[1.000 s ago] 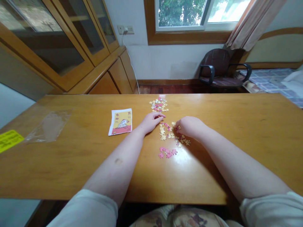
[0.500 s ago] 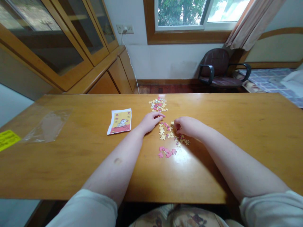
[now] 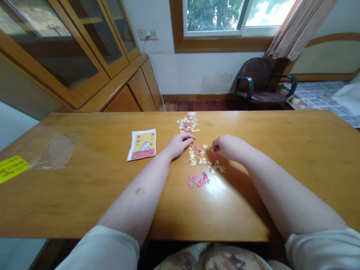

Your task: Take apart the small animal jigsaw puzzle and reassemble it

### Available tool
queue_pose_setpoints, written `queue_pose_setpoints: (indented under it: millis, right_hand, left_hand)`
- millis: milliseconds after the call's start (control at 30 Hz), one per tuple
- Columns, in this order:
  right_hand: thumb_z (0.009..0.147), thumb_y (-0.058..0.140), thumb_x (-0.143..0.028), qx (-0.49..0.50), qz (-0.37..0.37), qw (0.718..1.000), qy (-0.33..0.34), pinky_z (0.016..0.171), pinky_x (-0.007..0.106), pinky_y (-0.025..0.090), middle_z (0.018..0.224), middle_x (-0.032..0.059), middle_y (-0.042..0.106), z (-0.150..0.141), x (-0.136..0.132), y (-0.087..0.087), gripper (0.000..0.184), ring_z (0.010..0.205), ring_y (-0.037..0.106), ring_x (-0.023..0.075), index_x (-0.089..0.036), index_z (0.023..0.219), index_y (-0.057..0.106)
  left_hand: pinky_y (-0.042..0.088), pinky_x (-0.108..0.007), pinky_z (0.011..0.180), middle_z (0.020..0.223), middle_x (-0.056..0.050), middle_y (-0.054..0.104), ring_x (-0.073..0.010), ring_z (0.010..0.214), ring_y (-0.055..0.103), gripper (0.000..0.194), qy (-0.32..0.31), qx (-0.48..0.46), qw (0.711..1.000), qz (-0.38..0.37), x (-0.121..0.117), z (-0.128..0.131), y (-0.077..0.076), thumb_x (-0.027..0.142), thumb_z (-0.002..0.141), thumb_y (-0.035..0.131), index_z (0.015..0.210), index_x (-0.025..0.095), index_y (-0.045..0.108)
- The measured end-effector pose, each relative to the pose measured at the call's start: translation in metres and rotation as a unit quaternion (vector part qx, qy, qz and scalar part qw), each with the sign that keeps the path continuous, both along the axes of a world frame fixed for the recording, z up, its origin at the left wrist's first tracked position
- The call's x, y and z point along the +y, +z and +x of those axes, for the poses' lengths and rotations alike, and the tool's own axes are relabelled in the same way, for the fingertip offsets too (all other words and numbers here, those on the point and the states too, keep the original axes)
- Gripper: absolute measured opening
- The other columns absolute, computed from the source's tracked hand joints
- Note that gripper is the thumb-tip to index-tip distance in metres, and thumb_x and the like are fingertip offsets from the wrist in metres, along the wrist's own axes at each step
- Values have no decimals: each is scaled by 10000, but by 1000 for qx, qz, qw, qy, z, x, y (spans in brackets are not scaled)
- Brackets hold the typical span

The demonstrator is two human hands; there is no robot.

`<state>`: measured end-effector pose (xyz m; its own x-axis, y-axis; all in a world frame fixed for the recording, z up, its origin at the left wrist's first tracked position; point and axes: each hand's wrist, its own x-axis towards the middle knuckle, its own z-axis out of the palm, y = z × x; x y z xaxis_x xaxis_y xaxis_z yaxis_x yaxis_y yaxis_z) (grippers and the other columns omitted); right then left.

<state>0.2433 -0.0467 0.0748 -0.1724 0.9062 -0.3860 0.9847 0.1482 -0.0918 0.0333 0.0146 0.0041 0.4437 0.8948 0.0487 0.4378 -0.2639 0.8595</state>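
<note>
My left hand [image 3: 180, 144] rests on the table with its fingers stretched out, between a heap of mixed puzzle pieces [image 3: 188, 124] and a partly joined group of yellow and pink pieces [image 3: 193, 155]. My right hand [image 3: 225, 146] is closed, fingertips pinched low over the table just right of that group; what is in them, if anything, is hidden. A single yellow piece [image 3: 205, 146] lies left of my right fingertips. Below that hand are more loose pieces [image 3: 216, 167]. Nearer to me lies a small cluster of pink pieces [image 3: 199, 180].
A picture card [image 3: 143, 145] with a white animal on yellow and pink lies left of my left hand. Farther left are a clear plastic bag [image 3: 57, 152] and a yellow label [image 3: 13, 168]. An office chair [image 3: 261, 80] stands beyond the wooden table [image 3: 292, 150].
My right hand has moved a little to the right, away from the yellow piece, which now shows uncovered. My left hand stays in place.
</note>
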Motion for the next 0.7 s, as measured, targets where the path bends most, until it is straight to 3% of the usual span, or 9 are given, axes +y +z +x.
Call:
queue_pose_setpoints:
  millis: [100, 333, 500, 700]
  right_hand:
    - [740, 578, -181, -53, 21, 998, -12, 641, 271, 423, 902, 76, 735, 11, 5, -2, 248, 787, 655, 220, -239, 895, 763]
    - [729, 575, -127, 8, -29, 996, 89, 691, 248, 421, 971, 21, 742, 5, 4, -10, 379, 823, 658, 187, -329, 989, 763]
    - [727, 603, -179, -23, -19, 996, 79, 658, 262, 428, 899, 53, 738, 4, 6, -13, 264, 774, 656, 205, -265, 910, 773]
    - [719, 592, -138, -29, -10, 996, 84, 649, 256, 420, 967, 96, 728, 2, 2, -10, 246, 807, 659, 210, -197, 889, 760]
  left_hand:
    - [469, -368, 961, 1024, -50, 711, -192, 981, 634, 230, 2, 0, 1000, -1, -1, 0, 0, 297, 833, 557, 961, 188, 714]
    - [479, -362, 943, 992, -51, 716, -195, 961, 641, 239, 2, -6, 1000, -3, 1, -1, -2, 301, 829, 562, 970, 183, 714]
    - [475, -363, 953, 1020, -57, 711, -199, 981, 639, 231, 1, 0, 1000, 4, 1, 0, -1, 302, 832, 561, 955, 185, 719]
    - [471, -380, 961, 1017, -61, 712, -204, 975, 637, 244, -4, -5, 1000, 8, 1, -1, -3, 314, 837, 558, 966, 185, 719]
